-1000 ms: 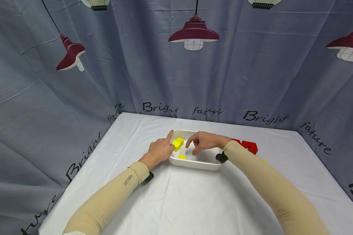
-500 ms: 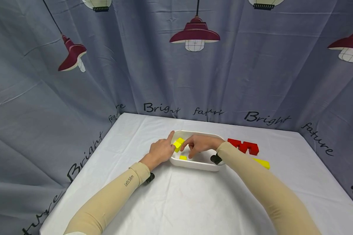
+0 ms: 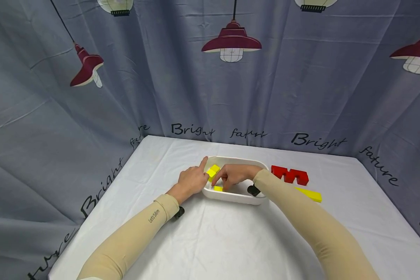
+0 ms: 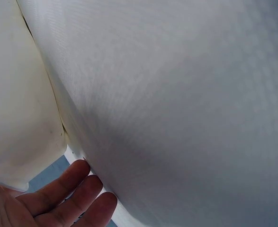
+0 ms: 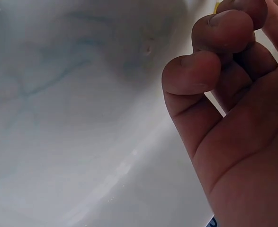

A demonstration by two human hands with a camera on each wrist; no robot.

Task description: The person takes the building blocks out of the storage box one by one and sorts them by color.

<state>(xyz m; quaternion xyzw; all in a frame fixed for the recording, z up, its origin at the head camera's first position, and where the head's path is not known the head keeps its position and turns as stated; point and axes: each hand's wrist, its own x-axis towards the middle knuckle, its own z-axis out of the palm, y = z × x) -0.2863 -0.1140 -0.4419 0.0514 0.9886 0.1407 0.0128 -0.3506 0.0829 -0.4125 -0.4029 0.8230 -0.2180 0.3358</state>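
A white oblong tray [image 3: 238, 199] stands on the cloth-covered table. My left hand [image 3: 193, 179] holds its left end; the index finger lies along the rim and the thumb reaches over it. In the left wrist view, several fingers [image 4: 77, 189] extend beside the tray's outer wall [image 4: 25, 104]. Inside the tray, my right hand [image 3: 236, 174] pinches a small yellow block [image 3: 218, 188] between thumb and index finger. Its other fingers [image 5: 191, 73] are curled in the right wrist view, where only a yellow sliver shows. More yellow blocks [image 3: 212, 172] sit at the tray's left end.
Red notched blocks [image 3: 289, 175] lie on the table right of the tray. A long yellow block [image 3: 308, 194] is nearer, partly behind the right sleeve [image 3: 301, 210]. A grey curtain [image 3: 182, 89] rises behind the table.
My right hand has moved left and down inside the tray, and its thumb and index finger have closed around the small yellow block. The left hand stays at the rim.
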